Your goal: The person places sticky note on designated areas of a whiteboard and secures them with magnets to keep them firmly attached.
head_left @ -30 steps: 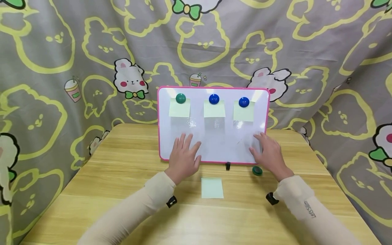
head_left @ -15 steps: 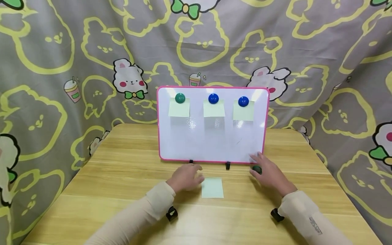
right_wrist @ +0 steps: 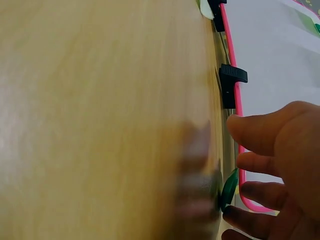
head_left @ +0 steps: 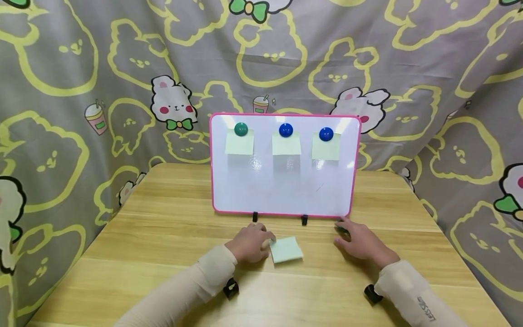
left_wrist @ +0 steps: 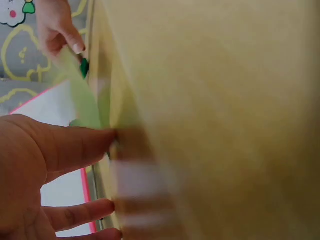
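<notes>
In the head view my left hand (head_left: 250, 243) pinches the left edge of a pale green sticky note (head_left: 287, 250). The note is tilted, its left side raised from the wooden table. The left wrist view shows the thumb at the edge of the same note (left_wrist: 82, 95). On the right, my right hand (head_left: 361, 241) is over a green round magnet (head_left: 342, 227), partly hidden under the fingers. Seen from the right wrist, fingertips lie right at the magnet (right_wrist: 230, 190), with the thumb apart from it.
Behind the hands a pink-framed whiteboard (head_left: 282, 190) stands upright on black feet (head_left: 304, 220). Three sticky notes hang on it, under a green magnet (head_left: 241, 129) and two blue magnets (head_left: 286, 130). A patterned curtain (head_left: 269, 54) closes off the back and sides.
My left hand has come down from before the whiteboard to the loose note, which is now pinched and tilted. My right hand has lowered from the board's right edge to the green magnet.
</notes>
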Demonstrator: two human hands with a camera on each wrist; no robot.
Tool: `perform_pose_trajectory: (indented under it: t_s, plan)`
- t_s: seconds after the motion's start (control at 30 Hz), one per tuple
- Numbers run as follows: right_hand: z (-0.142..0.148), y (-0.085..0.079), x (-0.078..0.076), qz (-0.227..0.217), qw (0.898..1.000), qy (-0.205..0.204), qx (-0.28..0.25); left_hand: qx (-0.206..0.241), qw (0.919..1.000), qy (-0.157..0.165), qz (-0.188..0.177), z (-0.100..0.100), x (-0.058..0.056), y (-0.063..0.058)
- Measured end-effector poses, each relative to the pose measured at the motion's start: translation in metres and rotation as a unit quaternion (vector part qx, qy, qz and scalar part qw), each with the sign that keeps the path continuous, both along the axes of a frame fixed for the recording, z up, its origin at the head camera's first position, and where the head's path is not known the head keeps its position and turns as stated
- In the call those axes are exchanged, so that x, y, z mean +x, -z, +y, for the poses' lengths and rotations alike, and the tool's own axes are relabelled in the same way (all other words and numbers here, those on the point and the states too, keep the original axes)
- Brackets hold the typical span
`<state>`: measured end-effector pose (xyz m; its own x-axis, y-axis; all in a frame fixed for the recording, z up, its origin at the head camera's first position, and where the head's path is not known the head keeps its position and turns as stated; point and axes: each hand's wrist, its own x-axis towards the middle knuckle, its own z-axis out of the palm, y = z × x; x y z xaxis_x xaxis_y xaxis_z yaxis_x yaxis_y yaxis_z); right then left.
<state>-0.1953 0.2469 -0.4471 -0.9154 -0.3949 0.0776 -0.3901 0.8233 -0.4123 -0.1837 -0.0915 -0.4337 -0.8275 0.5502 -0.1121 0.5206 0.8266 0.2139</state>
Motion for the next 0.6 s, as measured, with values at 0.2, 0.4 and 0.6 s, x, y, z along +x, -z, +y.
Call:
perform_pose_trajectory:
  t_s: [0.2,0.4,0.6]
  plan:
    - [0.001,0.0,-0.002,0.015,1.0,-0.01,0.004,0.022,0.9991,-0.023,-0.027,0.002,-0.003,-0.004]
    - [0.001,0.002,-0.003,0.016,1.0,-0.009,-0.001,0.017,0.9997,-0.007,-0.015,0.009,-0.005,-0.002]
    - [0.0,0.002,-0.002,0.016,1.0,-0.008,-0.004,-0.014,0.9997,0.018,-0.01,0.014,-0.003,0.0]
